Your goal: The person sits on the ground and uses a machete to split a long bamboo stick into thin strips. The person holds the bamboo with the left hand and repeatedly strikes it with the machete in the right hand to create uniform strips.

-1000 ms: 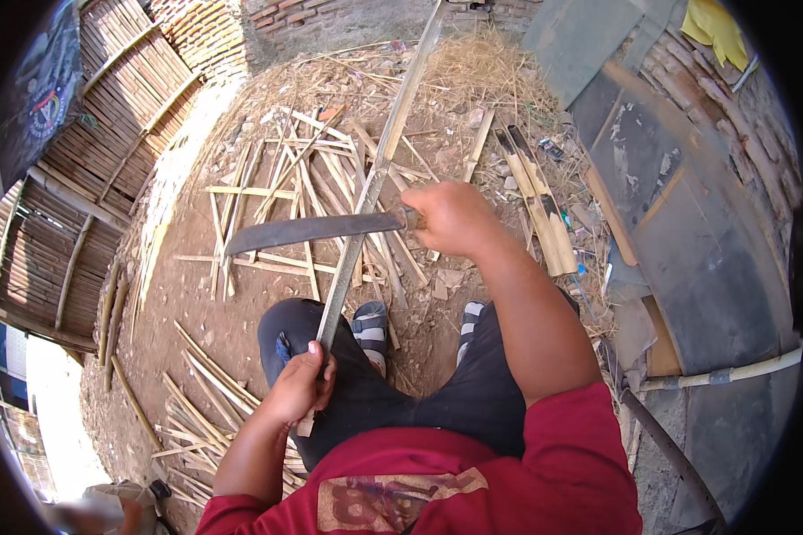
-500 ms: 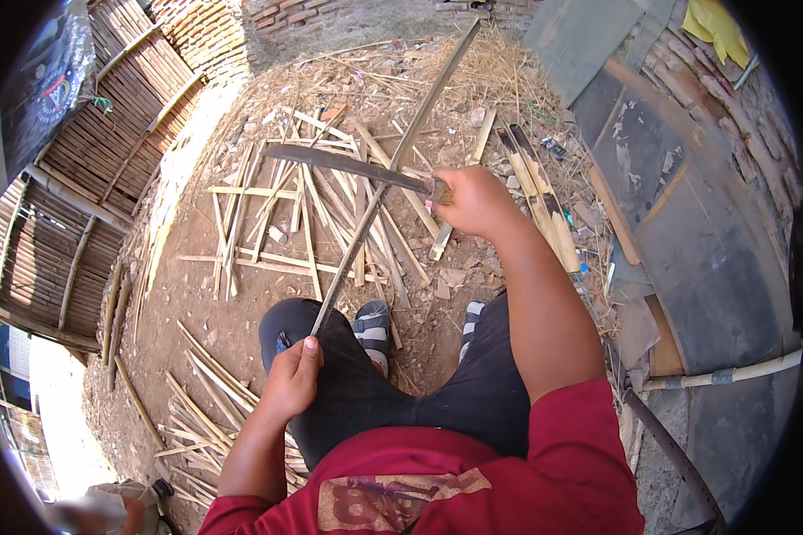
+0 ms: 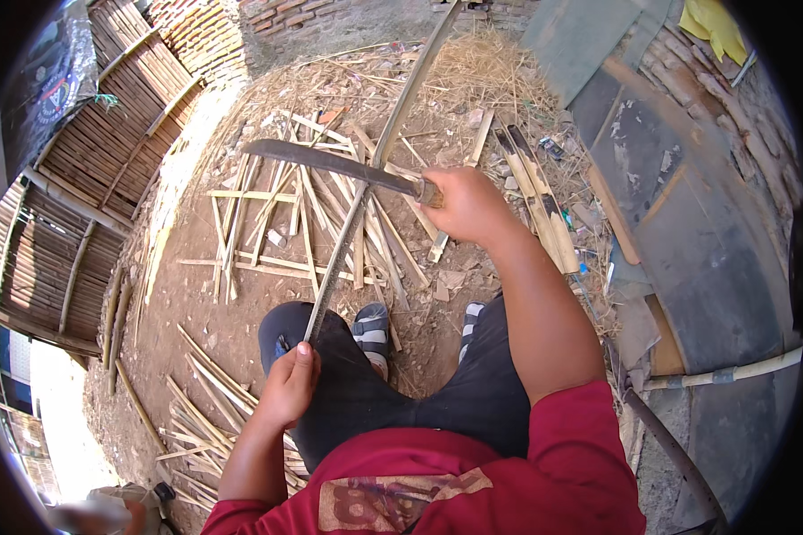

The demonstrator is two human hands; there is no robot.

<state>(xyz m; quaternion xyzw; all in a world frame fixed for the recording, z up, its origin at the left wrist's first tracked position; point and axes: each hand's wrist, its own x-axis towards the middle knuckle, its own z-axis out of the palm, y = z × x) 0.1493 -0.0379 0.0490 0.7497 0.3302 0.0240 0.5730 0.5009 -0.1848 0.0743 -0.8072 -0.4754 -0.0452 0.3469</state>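
Pale wood, one long thin strip (image 3: pixel 353 218) of it, is what's being worked on here. It's held out in front of the person over the left knee, near end down at the left hand (image 3: pixel 291 383), far end way up by the brick wall. Long axis runs away from the body and leans a bit to the right.

One big knife (image 3: pixel 330 160) crosses it roughly midway — blade on top of the strip in the view, tip pointing left and slightly away. Can't tell if the edge is actually biting in. Right hand (image 3: pixel 466 203) is wrapped tight around the handle, and the left has the strip's near end pinched, thumb on top.

Below that you get two dark trouser legs (image 3: pixel 357 392) and two strappy sandals (image 3: pixel 372 328), planted apart on bare dirt.

Further out, two loose piles of strips: a messy criss-cross one (image 3: pixel 307 223) ahead, and another (image 3: pixel 207 406) beside the left leg. Too tangled to count the pieces. Over to the right lie two wider split lengths (image 3: pixel 542 205) with blackened ends, side by side. Past those — dark panels (image 3: pixel 714 259), plus one yellow sheet (image 3: pixel 716 31) up in the corner.
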